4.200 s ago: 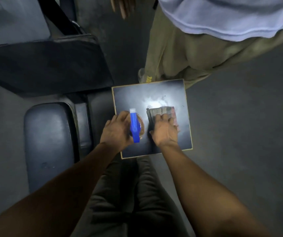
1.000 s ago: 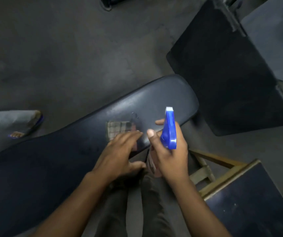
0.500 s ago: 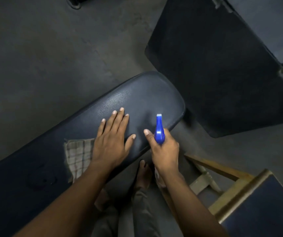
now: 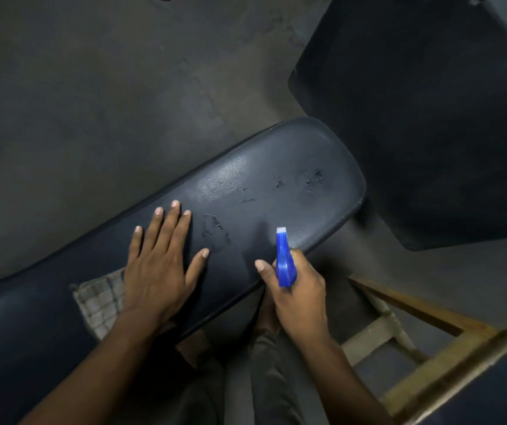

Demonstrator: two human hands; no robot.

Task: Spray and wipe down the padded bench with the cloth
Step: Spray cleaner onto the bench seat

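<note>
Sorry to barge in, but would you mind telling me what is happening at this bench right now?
A person is cleaning the padded bench. The right hand grips a blue spray bottle with its nozzle aimed at the rounded end of the pad, where wet droplets already show. The left hand lies flat, fingers spread, on the pad, with the checked cloth lying partly under its wrist. The wet patches have not been wiped yet.
</note>
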